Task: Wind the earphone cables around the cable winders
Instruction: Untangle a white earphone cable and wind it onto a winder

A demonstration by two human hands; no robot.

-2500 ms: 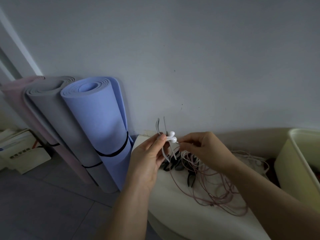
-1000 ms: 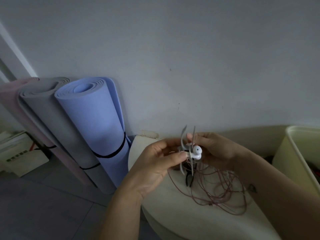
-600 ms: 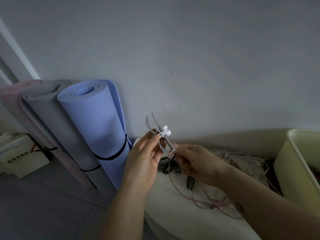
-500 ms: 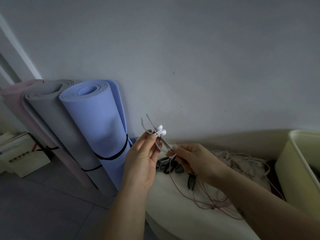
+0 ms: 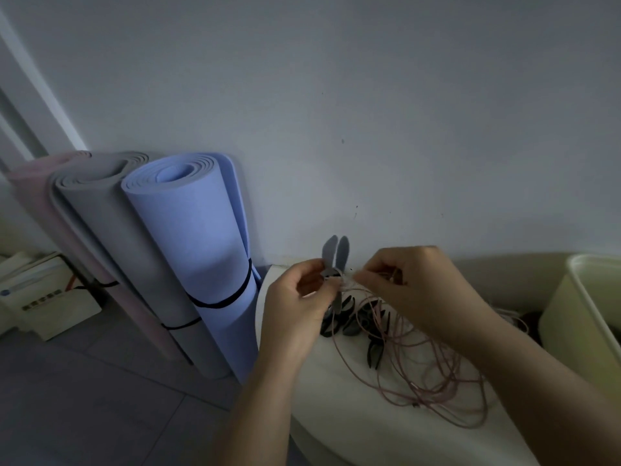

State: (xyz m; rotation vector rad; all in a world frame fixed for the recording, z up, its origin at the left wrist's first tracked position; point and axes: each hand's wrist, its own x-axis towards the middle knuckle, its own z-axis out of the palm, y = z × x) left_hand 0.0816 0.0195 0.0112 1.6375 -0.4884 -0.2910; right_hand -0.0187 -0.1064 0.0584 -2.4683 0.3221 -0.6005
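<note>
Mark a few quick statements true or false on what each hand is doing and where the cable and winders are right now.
1. The left hand holds a grey cable winder with its two prongs pointing up. True.
2. The right hand hangs idle, holding nothing. False: it is raised beside the winder, its fingers pinching the pink cable.
3. Most of the pink cable lies in loose loops on the white table. True.
4. No spare winders are in view. False: dark spare winders lie on the table just below the hands.
</note>
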